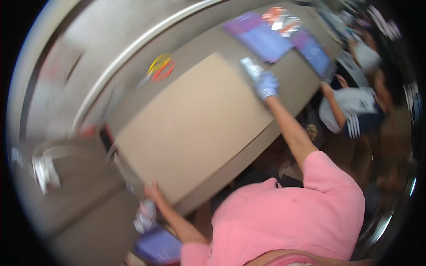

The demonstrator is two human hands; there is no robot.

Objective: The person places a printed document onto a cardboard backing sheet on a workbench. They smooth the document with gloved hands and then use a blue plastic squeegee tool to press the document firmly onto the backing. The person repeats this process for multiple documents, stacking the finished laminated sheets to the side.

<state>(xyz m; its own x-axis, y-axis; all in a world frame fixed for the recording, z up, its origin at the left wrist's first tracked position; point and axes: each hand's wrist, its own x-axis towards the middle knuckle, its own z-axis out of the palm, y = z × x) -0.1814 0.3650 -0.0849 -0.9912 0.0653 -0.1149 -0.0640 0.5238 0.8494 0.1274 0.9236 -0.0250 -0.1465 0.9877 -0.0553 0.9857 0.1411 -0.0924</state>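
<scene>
A large flat brown cardboard piece (191,124) lies across the table in front of me. My right hand (267,84), in a pale glove, reaches past its far right edge. It is closed round a small whitish, block-like object (251,68), too blurred to name. My left hand (153,193) is bare, at the near left corner of the cardboard, with fingers that look apart. Motion blur hides whether it touches the corner. Scissors (159,68) with yellow and orange-red handles lie beyond the cardboard's far edge.
Purple-blue flat packets (262,37) and a crumpled orange-and-clear wrapper (282,21) lie at the table's far end. A co-worker (350,108) is at the right. At left, a white device (45,173) stands on another surface. A blue packet (157,245) lies low left.
</scene>
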